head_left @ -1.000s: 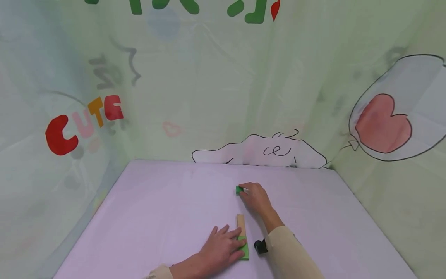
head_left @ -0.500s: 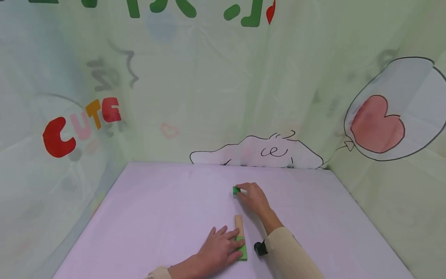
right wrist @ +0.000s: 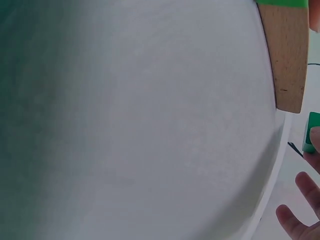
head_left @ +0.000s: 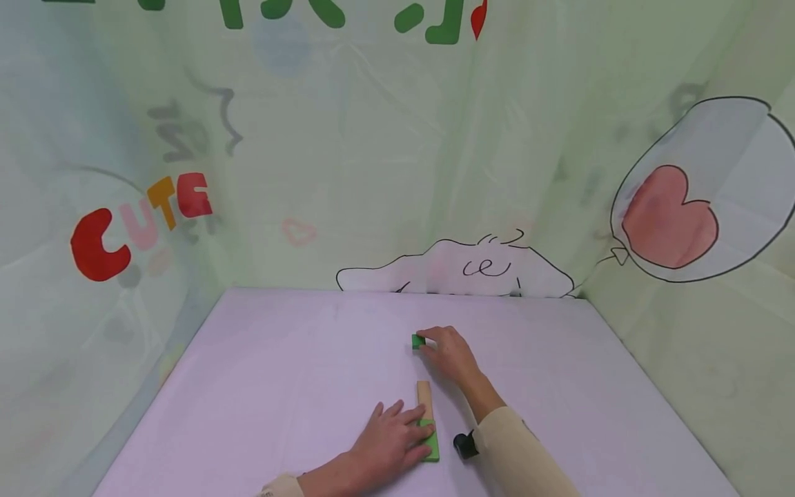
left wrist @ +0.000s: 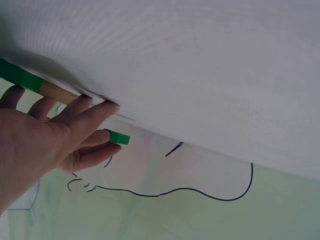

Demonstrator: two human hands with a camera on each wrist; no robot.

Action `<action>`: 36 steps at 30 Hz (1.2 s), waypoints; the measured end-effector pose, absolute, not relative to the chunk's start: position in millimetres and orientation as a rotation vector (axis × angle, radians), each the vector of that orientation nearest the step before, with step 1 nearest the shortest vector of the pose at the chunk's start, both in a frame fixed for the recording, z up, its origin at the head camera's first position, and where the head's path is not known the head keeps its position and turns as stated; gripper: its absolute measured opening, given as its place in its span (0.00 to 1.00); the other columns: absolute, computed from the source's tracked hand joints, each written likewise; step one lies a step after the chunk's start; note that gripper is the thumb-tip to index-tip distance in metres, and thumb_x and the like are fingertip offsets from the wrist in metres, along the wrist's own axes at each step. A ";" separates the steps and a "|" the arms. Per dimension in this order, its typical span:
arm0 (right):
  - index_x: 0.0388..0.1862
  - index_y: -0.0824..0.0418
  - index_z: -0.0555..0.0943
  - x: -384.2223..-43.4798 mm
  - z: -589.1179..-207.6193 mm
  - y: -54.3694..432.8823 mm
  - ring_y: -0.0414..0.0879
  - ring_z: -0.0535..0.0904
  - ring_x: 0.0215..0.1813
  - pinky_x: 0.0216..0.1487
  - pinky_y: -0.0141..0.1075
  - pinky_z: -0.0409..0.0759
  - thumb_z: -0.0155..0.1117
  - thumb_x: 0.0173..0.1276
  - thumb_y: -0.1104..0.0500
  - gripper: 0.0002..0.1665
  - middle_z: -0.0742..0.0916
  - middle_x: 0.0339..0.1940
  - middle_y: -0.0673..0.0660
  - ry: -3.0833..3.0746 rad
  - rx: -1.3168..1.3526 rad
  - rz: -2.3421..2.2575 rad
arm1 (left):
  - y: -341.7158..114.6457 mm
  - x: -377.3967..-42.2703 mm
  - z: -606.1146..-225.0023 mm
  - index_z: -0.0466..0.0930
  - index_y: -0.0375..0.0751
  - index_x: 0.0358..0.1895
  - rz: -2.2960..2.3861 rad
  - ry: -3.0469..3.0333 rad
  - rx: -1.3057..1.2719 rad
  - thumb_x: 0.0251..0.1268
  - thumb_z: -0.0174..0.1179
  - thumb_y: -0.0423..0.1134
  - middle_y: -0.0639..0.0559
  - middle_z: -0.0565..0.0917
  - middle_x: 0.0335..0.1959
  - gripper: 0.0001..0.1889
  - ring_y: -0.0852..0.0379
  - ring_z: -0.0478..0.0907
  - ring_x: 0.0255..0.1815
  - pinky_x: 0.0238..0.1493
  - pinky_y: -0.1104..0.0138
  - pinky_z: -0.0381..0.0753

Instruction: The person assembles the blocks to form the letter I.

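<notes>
My left hand (head_left: 388, 445) lies with spread, fairly straight fingers across a narrow piece on the table. That piece has a bare wooden far part (head_left: 424, 400) and a wider green near part (head_left: 433, 452), partly covered by the fingers. Beyond its wooden end, my right hand (head_left: 452, 353) pinches a small green block (head_left: 418, 342) between thumb and fingers. Seen from the left wrist, the green block (left wrist: 119, 137) sticks out of the right fingertips, apart from the wood. In the right wrist view, the wooden part (right wrist: 287, 57) shows at the upper right.
A pale lilac tabletop (head_left: 298, 366) lies under both hands. Printed cloth walls (head_left: 373, 152) rise at its back and sides. A small black object (head_left: 464, 445) sits by the right sleeve (head_left: 518, 445).
The head view has shifted slightly. Both hands keep nearly the same places, the left on the wood-and-green piece and the right pinching the green block.
</notes>
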State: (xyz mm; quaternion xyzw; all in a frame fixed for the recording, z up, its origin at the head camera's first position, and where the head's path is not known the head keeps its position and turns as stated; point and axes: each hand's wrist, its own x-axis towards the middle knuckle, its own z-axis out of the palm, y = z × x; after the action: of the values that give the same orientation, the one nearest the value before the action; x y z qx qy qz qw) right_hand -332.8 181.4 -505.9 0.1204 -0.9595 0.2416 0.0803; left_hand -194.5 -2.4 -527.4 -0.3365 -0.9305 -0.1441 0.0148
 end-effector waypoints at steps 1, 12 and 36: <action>0.58 0.55 0.88 -332.0 -505.5 181.8 0.53 0.82 0.62 0.65 0.50 0.80 0.73 0.69 0.58 0.19 0.90 0.57 0.54 -2.862 0.368 0.721 | -2.3 -194.4 -527.3 0.83 0.67 0.64 -0.440 -2.892 -1.049 0.75 0.57 0.61 0.58 0.77 0.73 0.20 0.38 0.78 0.69 0.60 0.34 0.77; 0.58 0.54 0.88 -324.3 -501.3 184.1 0.53 0.82 0.61 0.64 0.50 0.80 0.73 0.69 0.57 0.19 0.90 0.57 0.54 -2.869 0.365 0.706 | -0.5 -193.5 -524.0 0.83 0.65 0.64 -0.447 -2.895 -1.063 0.75 0.57 0.60 0.58 0.77 0.73 0.20 0.38 0.77 0.70 0.61 0.34 0.77; 0.57 0.54 0.88 -307.0 -510.3 187.3 0.51 0.83 0.58 0.61 0.47 0.82 0.75 0.67 0.57 0.19 0.91 0.54 0.53 -2.928 0.372 0.631 | -1.5 -193.1 -528.5 0.84 0.65 0.63 -0.451 -2.890 -1.052 0.74 0.58 0.60 0.57 0.77 0.73 0.19 0.37 0.78 0.69 0.60 0.34 0.77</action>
State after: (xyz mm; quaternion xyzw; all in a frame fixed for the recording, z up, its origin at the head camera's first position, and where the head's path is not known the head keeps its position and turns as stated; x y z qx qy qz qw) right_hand -307.0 187.3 -510.3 0.1231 -0.9683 0.2086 0.0616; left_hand -193.1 -1.5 -528.5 -0.3384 -0.9296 -0.1450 0.0163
